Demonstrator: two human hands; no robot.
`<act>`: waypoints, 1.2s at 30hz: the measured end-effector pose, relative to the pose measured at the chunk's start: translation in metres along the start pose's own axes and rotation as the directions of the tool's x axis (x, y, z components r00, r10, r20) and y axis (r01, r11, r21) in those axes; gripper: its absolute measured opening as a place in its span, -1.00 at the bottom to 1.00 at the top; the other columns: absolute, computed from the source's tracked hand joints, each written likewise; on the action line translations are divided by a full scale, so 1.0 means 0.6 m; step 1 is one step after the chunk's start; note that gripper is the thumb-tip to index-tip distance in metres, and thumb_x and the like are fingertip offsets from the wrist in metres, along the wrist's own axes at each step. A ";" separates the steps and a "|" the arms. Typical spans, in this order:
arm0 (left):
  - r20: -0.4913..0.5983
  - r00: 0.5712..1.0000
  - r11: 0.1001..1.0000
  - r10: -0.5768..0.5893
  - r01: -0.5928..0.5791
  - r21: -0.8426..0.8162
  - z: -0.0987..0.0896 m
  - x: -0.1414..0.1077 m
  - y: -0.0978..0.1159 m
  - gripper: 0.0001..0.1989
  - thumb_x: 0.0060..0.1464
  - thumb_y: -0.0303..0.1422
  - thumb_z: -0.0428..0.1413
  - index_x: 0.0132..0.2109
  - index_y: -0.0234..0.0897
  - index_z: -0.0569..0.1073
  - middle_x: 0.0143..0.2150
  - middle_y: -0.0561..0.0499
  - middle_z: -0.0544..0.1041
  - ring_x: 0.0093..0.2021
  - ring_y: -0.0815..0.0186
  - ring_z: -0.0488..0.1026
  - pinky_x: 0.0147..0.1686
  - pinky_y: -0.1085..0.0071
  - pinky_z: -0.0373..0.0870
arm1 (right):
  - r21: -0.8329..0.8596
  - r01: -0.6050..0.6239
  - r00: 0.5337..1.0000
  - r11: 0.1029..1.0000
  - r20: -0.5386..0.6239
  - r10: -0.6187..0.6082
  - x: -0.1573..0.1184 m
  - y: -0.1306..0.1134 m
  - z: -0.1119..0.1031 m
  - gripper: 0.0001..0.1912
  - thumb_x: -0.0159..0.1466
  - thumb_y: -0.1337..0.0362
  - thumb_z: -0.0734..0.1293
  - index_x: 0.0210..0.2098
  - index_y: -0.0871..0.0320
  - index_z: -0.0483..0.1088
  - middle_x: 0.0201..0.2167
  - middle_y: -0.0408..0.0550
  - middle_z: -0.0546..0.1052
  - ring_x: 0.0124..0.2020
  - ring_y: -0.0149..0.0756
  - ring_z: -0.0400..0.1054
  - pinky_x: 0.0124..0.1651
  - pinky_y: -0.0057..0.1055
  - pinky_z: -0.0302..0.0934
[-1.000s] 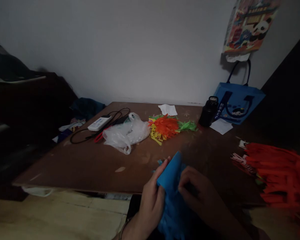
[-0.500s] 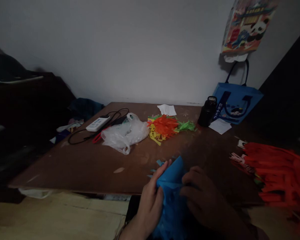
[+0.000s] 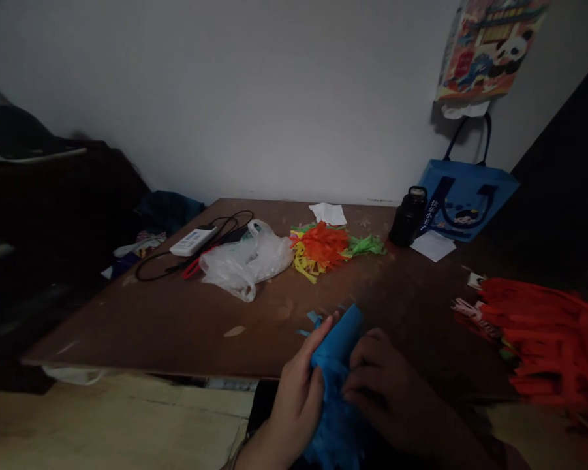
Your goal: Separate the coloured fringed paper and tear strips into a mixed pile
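Observation:
A blue fringed piece, paper or thin cloth, is bunched at the table's near edge, its smooth upper band folded over and cut strips hanging below. My left hand is closed around its left side, thumb in front and fingers behind. Against its right side, my right hand has curled fingers pinching at the blue strips; the fingertips are partly in shadow. A few blue strips stick out behind my left fingers.
On the brown table lie a plastic bag, a power strip with cables, and orange, yellow and green fringe. To the right are a black bottle, a blue tote bag, white paper and red fringe.
The blue piece's upper part has gone from a wide pointed flap to a narrower folded band. My right hand has shifted slightly left and down along it; my left hand keeps its grip.

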State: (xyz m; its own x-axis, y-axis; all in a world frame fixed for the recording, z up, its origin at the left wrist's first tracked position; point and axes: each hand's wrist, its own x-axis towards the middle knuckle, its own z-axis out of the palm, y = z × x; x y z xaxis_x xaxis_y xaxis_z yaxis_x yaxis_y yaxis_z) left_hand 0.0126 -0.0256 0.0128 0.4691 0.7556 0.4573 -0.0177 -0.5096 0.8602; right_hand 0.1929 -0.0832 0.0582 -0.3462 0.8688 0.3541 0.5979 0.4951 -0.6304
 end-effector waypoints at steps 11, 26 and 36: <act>0.025 0.999 0.999 0.021 -0.022 0.037 -0.001 0.004 0.004 -0.54 0.33 -0.38 -0.10 0.33 -0.04 0.16 0.32 0.01 0.29 0.27 0.19 0.28 0.25 0.25 0.24 | 0.027 -0.047 0.998 0.999 0.041 0.046 0.005 -0.003 -0.002 -0.88 0.30 0.38 0.29 -0.37 0.11 0.40 -0.36 -0.15 0.38 -0.24 -0.34 0.27 -0.11 -0.32 0.14; 0.071 0.997 0.998 0.007 -0.012 0.062 -0.001 0.002 0.001 -0.53 0.35 -0.37 -0.15 0.34 0.03 0.11 0.35 0.09 0.26 0.30 0.30 0.24 0.28 0.38 0.14 | 0.069 -0.047 0.999 0.997 0.014 0.047 0.000 0.006 -0.001 -0.90 0.23 0.40 0.34 -0.42 0.12 0.42 -0.39 -0.18 0.37 -0.28 -0.37 0.27 -0.12 -0.34 0.13; 0.083 0.997 0.997 -0.003 -0.003 0.075 -0.002 0.001 -0.001 -0.53 0.34 -0.37 -0.15 0.35 0.01 0.10 0.35 0.07 0.24 0.31 0.30 0.22 0.29 0.38 0.12 | 0.073 -0.044 0.999 0.996 0.003 0.044 -0.001 0.006 0.002 -0.91 0.23 0.39 0.34 -0.41 0.13 0.43 -0.38 -0.15 0.38 -0.26 -0.34 0.26 -0.15 -0.34 0.12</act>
State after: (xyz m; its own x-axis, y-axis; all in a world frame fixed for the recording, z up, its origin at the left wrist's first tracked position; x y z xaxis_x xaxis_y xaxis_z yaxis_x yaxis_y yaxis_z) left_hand 0.0120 -0.0243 0.0126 0.5406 0.7206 0.4341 0.0471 -0.5411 0.8396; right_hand 0.1945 -0.0819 0.0549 -0.3215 0.8898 0.3239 0.5581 0.4544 -0.6943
